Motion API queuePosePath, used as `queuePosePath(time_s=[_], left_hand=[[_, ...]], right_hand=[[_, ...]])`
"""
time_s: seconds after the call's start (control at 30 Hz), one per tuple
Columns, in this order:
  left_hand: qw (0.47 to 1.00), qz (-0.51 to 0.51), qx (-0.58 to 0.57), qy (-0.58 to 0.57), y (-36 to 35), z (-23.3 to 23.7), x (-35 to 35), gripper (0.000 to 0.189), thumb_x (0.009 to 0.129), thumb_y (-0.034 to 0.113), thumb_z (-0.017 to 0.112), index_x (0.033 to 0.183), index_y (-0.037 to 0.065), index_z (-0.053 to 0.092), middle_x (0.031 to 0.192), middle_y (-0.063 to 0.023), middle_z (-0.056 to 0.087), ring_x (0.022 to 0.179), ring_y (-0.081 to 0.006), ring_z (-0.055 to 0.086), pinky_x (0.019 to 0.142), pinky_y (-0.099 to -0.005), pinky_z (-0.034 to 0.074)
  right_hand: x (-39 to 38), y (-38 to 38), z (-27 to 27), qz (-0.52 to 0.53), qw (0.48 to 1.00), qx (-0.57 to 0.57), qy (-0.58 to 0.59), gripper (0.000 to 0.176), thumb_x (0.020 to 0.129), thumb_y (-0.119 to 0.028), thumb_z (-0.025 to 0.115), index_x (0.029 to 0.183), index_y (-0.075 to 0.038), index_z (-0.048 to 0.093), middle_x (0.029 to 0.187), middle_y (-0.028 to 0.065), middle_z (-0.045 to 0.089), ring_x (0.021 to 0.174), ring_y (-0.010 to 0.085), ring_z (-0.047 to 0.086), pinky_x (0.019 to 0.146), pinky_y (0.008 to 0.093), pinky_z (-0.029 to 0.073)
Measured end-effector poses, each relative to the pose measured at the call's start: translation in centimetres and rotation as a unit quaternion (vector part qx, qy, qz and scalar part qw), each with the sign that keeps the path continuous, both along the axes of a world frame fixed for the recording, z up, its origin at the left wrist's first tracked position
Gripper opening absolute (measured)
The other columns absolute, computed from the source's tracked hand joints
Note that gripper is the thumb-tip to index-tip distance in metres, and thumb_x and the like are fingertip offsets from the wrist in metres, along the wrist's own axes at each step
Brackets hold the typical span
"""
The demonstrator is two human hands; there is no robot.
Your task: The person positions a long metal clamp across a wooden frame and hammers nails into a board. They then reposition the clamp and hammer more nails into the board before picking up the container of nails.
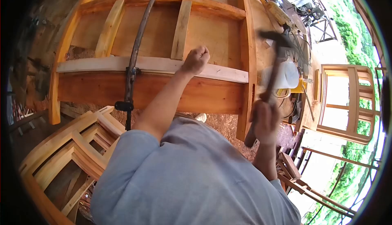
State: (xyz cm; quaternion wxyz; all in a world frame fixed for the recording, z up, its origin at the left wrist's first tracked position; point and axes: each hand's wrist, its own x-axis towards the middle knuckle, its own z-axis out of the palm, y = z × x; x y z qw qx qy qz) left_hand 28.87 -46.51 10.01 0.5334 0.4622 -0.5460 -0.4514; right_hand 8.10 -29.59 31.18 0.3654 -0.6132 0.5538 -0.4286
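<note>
Smooth orange wooden frame (pixel 163 94), pale matt rail (pixel 155 65), wooden-handled hammer (pixel 272 67)

Warm orange-brown, streaked with darker grain, across the wooden frame (pixel 163 92). Pale, almost whitish cream on the slat (pixel 102 64) laid over it. Dark rusty brown along the bar clamp (pixel 131 67), black at its handle. Dark grey, possibly black, on the blurred head of the hammer (pixel 274 57), brown down its handle. Plain grey-blue on the shirt (pixel 192 176). Milky white on the jug (pixel 288 74), bright yellow just beneath. Light tan on the chair frames (pixel 73 143). Reddish brown on the sawdust floor (pixel 220 123). Vivid green in the foliage (pixel 347 29).
</note>
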Motion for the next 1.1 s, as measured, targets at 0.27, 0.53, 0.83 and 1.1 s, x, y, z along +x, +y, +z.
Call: queuePosePath(time_s=[0.27,0.53,0.83,1.1], left_hand=[[0.999,0.015,-0.012,-0.040,0.1,0.8,0.3,0.019,0.095,0.013,0.059,0.082,0.000,0.053,0.079,-0.0115,0.056,0.070,-0.0184,0.054,0.065,-0.0343,0.046],[1.000,0.021,0.016,0.016,-0.1,0.0,0.4,0.029,0.099,0.019,0.061,0.078,-0.001,0.058,0.064,-0.0031,0.050,0.062,-0.0113,0.047,0.059,-0.0308,0.042],[0.995,-0.027,0.017,0.096,1.0,0.7,0.6,0.022,0.088,0.018,0.078,0.077,0.005,0.064,0.069,0.0050,0.060,0.066,-0.0037,0.050,0.060,-0.0228,0.042],[0.996,-0.020,0.036,0.077,1.0,1.6,0.0,0.018,0.087,0.015,0.078,0.085,-0.001,0.072,0.077,-0.0030,0.069,0.070,-0.0077,0.060,0.064,-0.0244,0.049]], right_hand=[[-1.4,2.1,-10.0,-0.026,0.980,0.091,0.176,0.023,0.098,-0.022,0.055,0.097,0.001,0.055,0.067,0.0091,0.058,0.061,0.0196,0.057,0.055,0.0344,0.046],[0.9,0.7,-1.7,-0.040,0.992,-0.076,-0.095,0.025,0.099,-0.025,0.051,0.110,-0.002,0.054,0.073,0.0050,0.057,0.057,0.0123,0.053,0.052,0.0243,0.044],[-1.1,1.7,-10.5,-0.008,0.951,0.242,0.194,0.024,0.102,-0.023,0.051,0.096,0.000,0.056,0.077,0.0103,0.061,0.070,0.0156,0.061,0.058,0.0322,0.048],[-0.7,2.4,-11.3,-0.060,0.995,-0.005,-0.077,0.018,0.102,-0.020,0.049,0.101,-0.003,0.054,0.067,0.0044,0.055,0.059,0.0097,0.055,0.053,0.0262,0.044]])
